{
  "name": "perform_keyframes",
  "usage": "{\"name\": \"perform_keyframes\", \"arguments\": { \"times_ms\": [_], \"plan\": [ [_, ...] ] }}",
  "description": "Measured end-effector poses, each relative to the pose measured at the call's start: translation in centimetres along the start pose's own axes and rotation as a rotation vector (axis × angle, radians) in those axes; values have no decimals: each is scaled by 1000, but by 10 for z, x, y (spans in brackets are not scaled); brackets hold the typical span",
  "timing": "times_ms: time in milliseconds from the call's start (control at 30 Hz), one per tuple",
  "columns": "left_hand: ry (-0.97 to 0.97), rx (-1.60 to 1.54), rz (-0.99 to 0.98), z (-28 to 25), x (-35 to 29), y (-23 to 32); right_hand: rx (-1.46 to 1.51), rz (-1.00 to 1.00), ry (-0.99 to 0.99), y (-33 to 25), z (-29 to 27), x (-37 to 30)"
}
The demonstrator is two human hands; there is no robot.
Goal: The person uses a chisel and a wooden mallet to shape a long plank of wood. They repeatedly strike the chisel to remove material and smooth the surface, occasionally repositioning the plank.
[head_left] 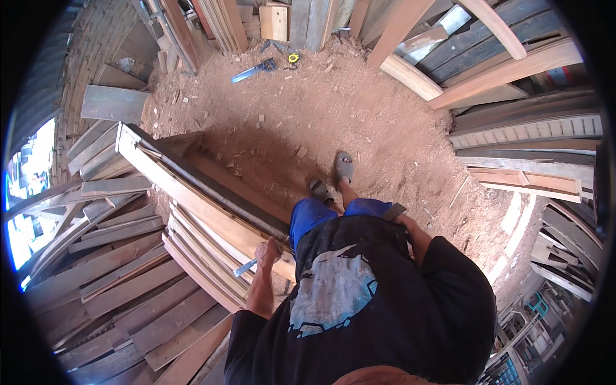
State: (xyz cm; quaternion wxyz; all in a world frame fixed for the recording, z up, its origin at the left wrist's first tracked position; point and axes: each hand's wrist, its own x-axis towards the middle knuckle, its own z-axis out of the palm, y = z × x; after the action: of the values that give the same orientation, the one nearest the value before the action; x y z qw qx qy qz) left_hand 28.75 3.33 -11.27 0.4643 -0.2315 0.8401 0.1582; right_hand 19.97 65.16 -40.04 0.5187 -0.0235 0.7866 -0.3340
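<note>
My left hand [267, 251] is closed at the near end of a long wooden workbench [205, 200]. From beside its wrist sticks out a narrow, flat, light-blue tool [244, 267]; the fist hides the rest, so its exact kind does not show. Down at my right hip, my right hand [405, 222] has its fingers curled round a flat, dark brown piece [393, 212], which looks like wood. Part of that hand is covered by my body and sleeve.
Sawdust and wood chips cover the ground [276, 122]. A handsaw [254, 70] and a yellow tape measure [293, 58] lie at the far side. Planks [122, 289] are stacked at the left, and long boards [507, 74] lean at the right. A wooden frame [529, 181] lies beyond my right side.
</note>
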Motion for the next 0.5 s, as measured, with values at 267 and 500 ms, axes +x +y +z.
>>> {"name": "perform_keyframes", "arguments": {
  "times_ms": [267, 500],
  "plan": [
    [86, 134, -26, -14, 19, 0, -224, 398, 57, -221, -46, -30],
    [-2, 107, -17, -12, 6, 4, -412, 284, 170, -348, -84, -29]
  ]
}}
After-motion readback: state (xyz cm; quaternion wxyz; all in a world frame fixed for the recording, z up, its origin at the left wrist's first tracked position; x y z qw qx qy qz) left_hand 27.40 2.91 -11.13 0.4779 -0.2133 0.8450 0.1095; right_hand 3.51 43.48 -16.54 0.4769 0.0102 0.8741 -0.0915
